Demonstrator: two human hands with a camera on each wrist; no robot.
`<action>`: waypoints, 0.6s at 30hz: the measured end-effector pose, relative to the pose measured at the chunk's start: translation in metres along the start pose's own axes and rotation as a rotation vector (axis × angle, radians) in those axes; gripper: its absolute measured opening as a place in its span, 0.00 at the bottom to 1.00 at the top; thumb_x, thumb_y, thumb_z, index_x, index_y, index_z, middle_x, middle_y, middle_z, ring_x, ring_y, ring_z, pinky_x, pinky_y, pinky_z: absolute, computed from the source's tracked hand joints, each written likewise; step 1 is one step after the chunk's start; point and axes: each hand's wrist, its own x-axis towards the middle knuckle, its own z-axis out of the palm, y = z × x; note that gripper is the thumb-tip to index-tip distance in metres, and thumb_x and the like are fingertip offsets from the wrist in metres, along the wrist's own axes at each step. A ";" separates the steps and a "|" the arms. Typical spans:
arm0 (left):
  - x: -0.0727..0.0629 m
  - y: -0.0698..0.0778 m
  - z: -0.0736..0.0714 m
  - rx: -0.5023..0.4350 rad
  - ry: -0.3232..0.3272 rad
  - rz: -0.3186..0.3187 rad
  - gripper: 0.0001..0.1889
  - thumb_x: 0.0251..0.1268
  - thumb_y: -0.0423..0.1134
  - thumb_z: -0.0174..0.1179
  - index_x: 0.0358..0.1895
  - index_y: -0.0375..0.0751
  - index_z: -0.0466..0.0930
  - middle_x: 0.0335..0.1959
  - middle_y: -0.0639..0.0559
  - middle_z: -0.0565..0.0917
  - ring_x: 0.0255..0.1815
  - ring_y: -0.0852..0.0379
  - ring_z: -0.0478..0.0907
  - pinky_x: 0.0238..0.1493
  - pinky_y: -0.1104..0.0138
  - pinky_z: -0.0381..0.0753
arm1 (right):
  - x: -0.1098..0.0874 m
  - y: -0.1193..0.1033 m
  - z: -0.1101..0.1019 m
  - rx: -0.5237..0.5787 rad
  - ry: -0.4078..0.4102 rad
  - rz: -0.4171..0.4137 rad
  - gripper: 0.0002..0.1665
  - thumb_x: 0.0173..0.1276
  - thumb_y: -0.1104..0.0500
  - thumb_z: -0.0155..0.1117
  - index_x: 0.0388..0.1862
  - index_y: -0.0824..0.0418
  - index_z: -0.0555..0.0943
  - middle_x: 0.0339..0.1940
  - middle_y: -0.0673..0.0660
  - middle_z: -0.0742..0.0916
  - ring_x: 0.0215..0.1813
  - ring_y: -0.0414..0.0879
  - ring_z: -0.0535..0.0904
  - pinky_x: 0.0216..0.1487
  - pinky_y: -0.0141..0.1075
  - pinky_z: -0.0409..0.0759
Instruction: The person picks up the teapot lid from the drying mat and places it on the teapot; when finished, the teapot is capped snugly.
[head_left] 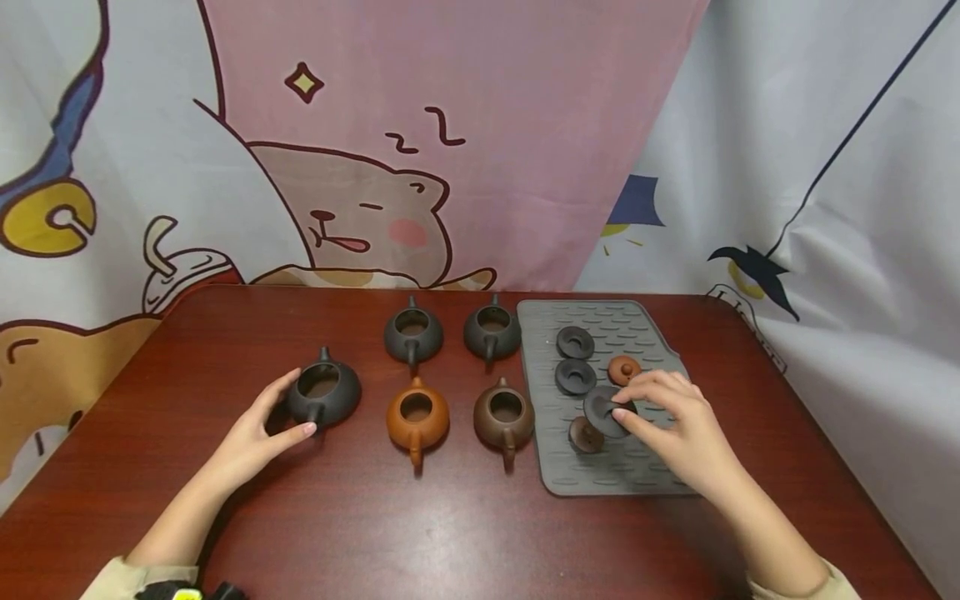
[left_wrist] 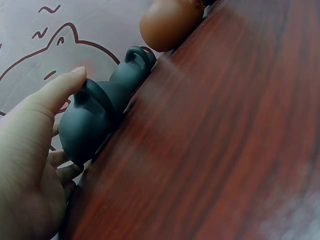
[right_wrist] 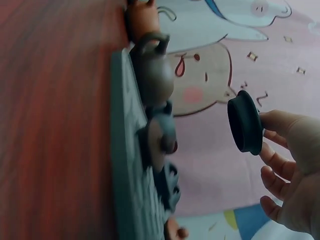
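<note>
"As the head view took in the whole table (head_left: 315,517), how far along did the work look?"

"Early, I judged. Just one held lid (head_left: 602,415) was up, pinched in the right grip (head_left: 678,417) above the mat (head_left: 570,477). Four more lay on it: two dark lids (head_left: 575,377), an orange lid (head_left: 624,371) and a brown lid (head_left: 587,436). All five pots stood uncovered, so most seemed left."

"And the left grip (head_left: 258,433)?"

"Curled about the left pot (head_left: 341,400), which stood upright on the table."

"What was in the way?"

"The orange pot (head_left: 431,432) and brown pot (head_left: 489,429) stood between the hands, with two rear pots (head_left: 397,343) behind them. A printed curtain (head_left: 525,167) hung beyond the table."

"Did the left wrist view add anything?"

"It put the thumb at the pot's handle and the fingers round the body's other side. How firmly they pressed, I couldn't tell. A rear pot and the orange pot showed past it."

"And the right wrist view?"

"There the held lid's hollow underside faced away from the palm, its knob hidden. It was well apart from the mat, touching only fingers. The brown lid looked blurred, and the brown pot stood near the mat's edge."
</note>
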 end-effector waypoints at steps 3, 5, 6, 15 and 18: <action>-0.001 0.000 0.000 -0.008 0.003 0.007 0.42 0.60 0.38 0.67 0.74 0.40 0.53 0.65 0.38 0.67 0.64 0.58 0.62 0.54 0.83 0.57 | 0.008 -0.008 0.006 0.012 -0.011 -0.039 0.20 0.49 0.71 0.75 0.36 0.49 0.85 0.39 0.45 0.83 0.45 0.41 0.70 0.47 0.43 0.60; -0.001 0.000 0.000 -0.010 0.002 0.004 0.42 0.60 0.38 0.67 0.74 0.41 0.53 0.65 0.38 0.67 0.64 0.56 0.61 0.54 0.83 0.57 | 0.013 -0.013 0.010 0.027 -0.024 -0.056 0.20 0.50 0.71 0.75 0.36 0.49 0.85 0.39 0.42 0.82 0.45 0.41 0.70 0.47 0.44 0.60; -0.001 0.000 0.000 -0.011 0.001 0.003 0.42 0.60 0.38 0.67 0.74 0.41 0.53 0.65 0.38 0.67 0.65 0.55 0.61 0.54 0.83 0.57 | 0.016 -0.015 0.012 0.033 -0.031 -0.062 0.20 0.50 0.70 0.75 0.36 0.48 0.85 0.39 0.42 0.82 0.45 0.41 0.70 0.48 0.45 0.59; 0.000 0.001 0.000 -0.005 0.006 0.007 0.42 0.60 0.38 0.67 0.75 0.43 0.54 0.64 0.37 0.68 0.63 0.62 0.62 0.54 0.83 0.58 | 0.037 -0.039 0.031 0.084 -0.073 -0.095 0.15 0.55 0.66 0.74 0.37 0.49 0.85 0.40 0.43 0.82 0.45 0.41 0.70 0.48 0.49 0.60; -0.001 0.001 0.000 -0.002 0.002 -0.006 0.42 0.60 0.39 0.67 0.75 0.44 0.53 0.65 0.38 0.67 0.65 0.56 0.61 0.58 0.75 0.59 | 0.045 -0.047 0.040 0.101 -0.089 -0.103 0.13 0.56 0.65 0.73 0.38 0.49 0.85 0.41 0.43 0.81 0.45 0.42 0.70 0.47 0.48 0.60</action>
